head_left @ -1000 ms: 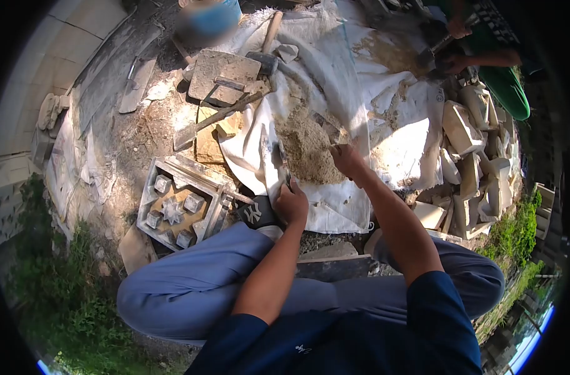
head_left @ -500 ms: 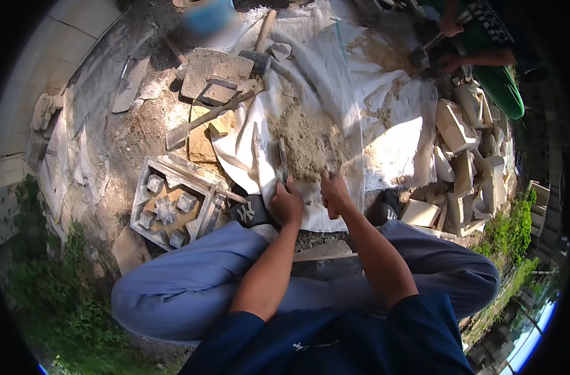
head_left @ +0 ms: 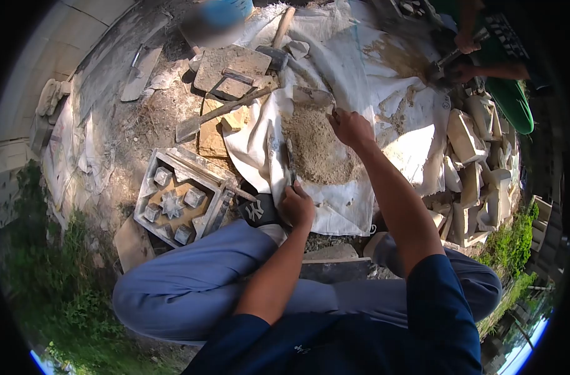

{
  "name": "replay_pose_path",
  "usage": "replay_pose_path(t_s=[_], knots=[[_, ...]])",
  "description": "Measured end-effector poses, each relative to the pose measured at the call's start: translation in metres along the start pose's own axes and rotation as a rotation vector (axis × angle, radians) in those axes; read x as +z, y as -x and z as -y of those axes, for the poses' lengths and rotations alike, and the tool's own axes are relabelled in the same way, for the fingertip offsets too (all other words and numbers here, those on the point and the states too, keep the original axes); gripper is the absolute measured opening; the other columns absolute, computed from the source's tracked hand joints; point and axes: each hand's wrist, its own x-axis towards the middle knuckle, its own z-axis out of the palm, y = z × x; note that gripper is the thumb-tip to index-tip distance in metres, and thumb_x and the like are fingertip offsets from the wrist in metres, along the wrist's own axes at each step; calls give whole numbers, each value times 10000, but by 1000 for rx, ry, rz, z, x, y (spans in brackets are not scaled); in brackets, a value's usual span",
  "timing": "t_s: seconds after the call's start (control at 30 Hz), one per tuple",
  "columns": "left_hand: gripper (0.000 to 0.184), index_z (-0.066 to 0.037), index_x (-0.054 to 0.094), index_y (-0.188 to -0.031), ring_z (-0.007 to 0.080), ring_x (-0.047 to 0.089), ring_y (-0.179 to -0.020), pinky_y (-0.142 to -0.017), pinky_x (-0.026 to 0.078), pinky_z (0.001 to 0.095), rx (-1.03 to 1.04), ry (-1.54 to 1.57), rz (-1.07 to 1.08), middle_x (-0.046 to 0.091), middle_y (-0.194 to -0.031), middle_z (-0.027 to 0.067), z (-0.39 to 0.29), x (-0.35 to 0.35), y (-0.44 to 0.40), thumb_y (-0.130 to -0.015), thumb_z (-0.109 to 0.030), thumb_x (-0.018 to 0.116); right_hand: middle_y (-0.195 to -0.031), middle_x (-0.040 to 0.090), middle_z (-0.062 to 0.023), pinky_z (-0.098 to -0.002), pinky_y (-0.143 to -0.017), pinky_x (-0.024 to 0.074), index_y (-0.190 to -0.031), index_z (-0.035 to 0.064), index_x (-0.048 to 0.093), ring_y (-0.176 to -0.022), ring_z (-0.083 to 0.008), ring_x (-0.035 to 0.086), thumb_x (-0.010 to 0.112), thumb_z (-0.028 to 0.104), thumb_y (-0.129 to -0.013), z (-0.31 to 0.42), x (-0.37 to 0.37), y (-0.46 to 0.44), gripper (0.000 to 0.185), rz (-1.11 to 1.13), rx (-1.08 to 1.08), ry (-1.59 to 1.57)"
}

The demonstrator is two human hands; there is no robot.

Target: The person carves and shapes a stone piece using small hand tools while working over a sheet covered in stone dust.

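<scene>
My left hand [head_left: 297,205] is closed round the handle of a narrow trowel [head_left: 290,156], whose blade points up along the left edge of a heap of sandy mix [head_left: 319,147]. My right hand [head_left: 352,129] grips a second trowel [head_left: 312,96], its wide blade lying across the far end of the heap. The heap rests on a white sheet [head_left: 341,212]. Left of my left hand is a wooden-framed mould [head_left: 149,215] holding several small blocks and a star-shaped piece [head_left: 172,204].
A mallet [head_left: 274,55], a dusty board [head_left: 229,69] and a long tool [head_left: 204,119] lie beyond. A blue bucket [head_left: 232,11] stands at the back. Pale cast pieces [head_left: 469,140] are piled right. A co-worker's hand [head_left: 467,42] holds a tool at upper right.
My right hand has moved away from me to the heap's far side, taking its trowel along. My left hand stays near the heap's lower left, still holding its trowel.
</scene>
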Motion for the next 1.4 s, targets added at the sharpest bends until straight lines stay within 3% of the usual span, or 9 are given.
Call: replay_pose_path(t_s=[0.4, 0.43, 0.53, 0.6, 0.7, 1.07, 1.27, 1.33, 1.4], knots=[[380, -30, 570, -820, 443, 629, -679, -611, 461, 527, -4, 98, -86, 638, -680, 241, 6, 6, -5, -1005, -340, 449, -801, 686, -159, -502, -688, 523, -959, 102, 608, -772, -386, 666, 513, 494, -950, -54, 7, 19, 403, 289, -328, 106], [380, -30, 570, -820, 443, 629, -679, -611, 461, 527, -4, 100, -85, 638, -680, 241, 4, 6, -5, -1005, -340, 449, -773, 684, -166, -505, -662, 520, -949, 94, 609, -744, -404, 662, 535, 475, -946, -59, 2, 19, 387, 189, -367, 46], [397, -24, 606, -819, 459, 620, -773, -689, 462, 542, -91, 110, -28, 661, -789, 238, 1, 6, -4, -1004, -331, 436, -772, 683, -176, -513, -660, 519, -928, 78, 608, -738, -419, 657, 550, 458, -942, -60, -4, -1, 385, -36, -188, 4], [408, -21, 616, -819, 459, 619, -777, -694, 460, 546, -92, 100, -34, 661, -794, 240, 3, 8, -6, -1005, -332, 429, -807, 683, -203, -523, -708, 518, -946, 57, 614, -792, -434, 654, 538, 452, -948, -57, 3, -19, 402, -34, -101, -11], [420, -14, 634, -833, 459, 621, -790, -705, 464, 544, -50, 123, -15, 665, -812, 245, 8, 7, -11, -1005, -329, 417, -885, 666, -277, -528, -809, 502, -985, 31, 637, -885, -460, 637, 506, 426, -966, -51, 25, -29, 417, 66, -4, -139], [451, -11, 687, -911, 457, 636, -852, -768, 483, 528, -56, 123, 29, 676, -859, 259, 13, 10, -17, -1000, -353, 408, -818, 651, -281, -532, -738, 489, -850, 7, 627, -814, -480, 629, 524, 387, -955, -29, 57, 96, 408, 216, 46, -351], [465, 9, 695, -958, 464, 633, -890, -796, 486, 522, 1, 145, 48, 670, -893, 284, 9, -3, -29, -997, -364, 419, -863, 658, -282, -565, -756, 480, -1035, 5, 540, -832, -487, 624, 489, 360, -965, -14, 81, 117, 365, 57, 123, -330], [480, 17, 694, -966, 470, 628, -906, -804, 484, 523, 5, 130, 56, 666, -906, 293, 14, -2, -33, -998, -373, 417, -838, 646, -298, -575, -760, 479, -1114, 16, 477, -831, -498, 618, 459, 316, -976, -9, 93, 115, 330, -151, 93, -451], [562, 41, 681, -908, 489, 602, -936, -835, 453, 545, 38, 165, 37, 652, -941, 309, 17, 2, -36, -1010, -417, 371, -838, 642, -303, -579, -761, 483, -1146, 17, 433, -829, -507, 613, 437, 280, -981, -12, 92, 98, 311, -103, 31, -443]])
